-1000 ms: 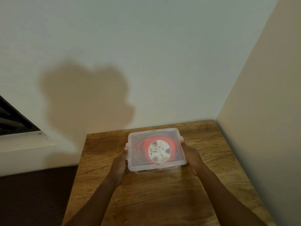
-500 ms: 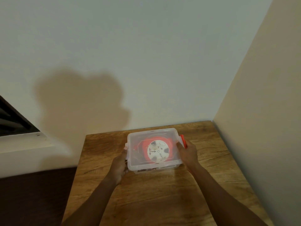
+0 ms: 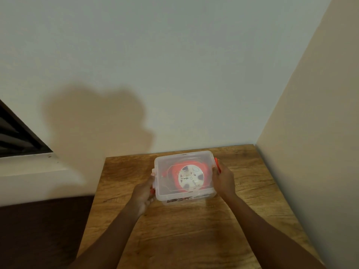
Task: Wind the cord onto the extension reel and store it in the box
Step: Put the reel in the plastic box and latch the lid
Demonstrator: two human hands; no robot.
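Task looks nearly done, as judged from the head view: the extension reel (image 3: 189,176) is already stored inside the clear plastic box (image 3: 165,195), lying flat w/ its pale round face up and the red body around it. No loose cord is seen outside the box, so winding is taken as finished, tho the cord itself can't be made out thru the plastic. The lid (image 3: 174,160) is seated on top. What seems left is latching: a red clip (image 3: 217,164) at the box's right end is seen standing up, prob. not yet snapped down; a bit of red at the left end is partly hidden, so its state can't be told.

Box is set on the wooden table (image 3: 174,230), toward the far edge near the wall (image 3: 174,65), roughly centred betw. both arms.

Left hand (image 3: 142,193) is pressed against the left end of the box, fingers curled round that end near the clip; whether anything is pinched can't be told. Right hand (image 3: 223,179) is held against the right end, fingers together and bent toward the clip; exact contact is hidden by the back of the hand
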